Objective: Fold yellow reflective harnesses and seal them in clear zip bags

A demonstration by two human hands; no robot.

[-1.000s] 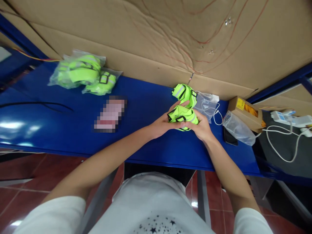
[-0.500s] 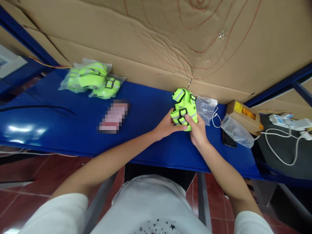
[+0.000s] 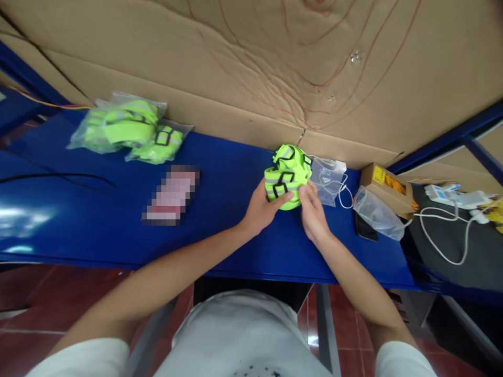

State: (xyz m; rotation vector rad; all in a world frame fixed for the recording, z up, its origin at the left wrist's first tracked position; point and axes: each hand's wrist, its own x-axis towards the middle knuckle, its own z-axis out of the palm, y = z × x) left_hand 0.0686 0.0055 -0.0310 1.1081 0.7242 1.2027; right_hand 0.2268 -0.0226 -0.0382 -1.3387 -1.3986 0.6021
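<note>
A bundle of neon yellow-green reflective straps (image 3: 288,180) with black buckles is held above the blue table (image 3: 220,183). My left hand (image 3: 264,207) grips its left side, thumb across the lower front. On the lower right edge, my right hand (image 3: 312,209) pinches the bundle with thumb and fingers; some fingertips are hidden behind it. Clear plastic bags with similar straps (image 3: 129,125) lie at the back left.
A pixelated flat object (image 3: 172,195) lies left of centre. To the right are a clear bag with a white cable (image 3: 329,180), a cardboard box (image 3: 387,188), a plastic sleeve (image 3: 377,214) and a dark phone (image 3: 366,229). Cardboard (image 3: 236,68) stands behind.
The strap bundle has turned and shifted slightly left in my hands. My right thumb has moved from its front to its lower right edge. The camera view has shifted a little.
</note>
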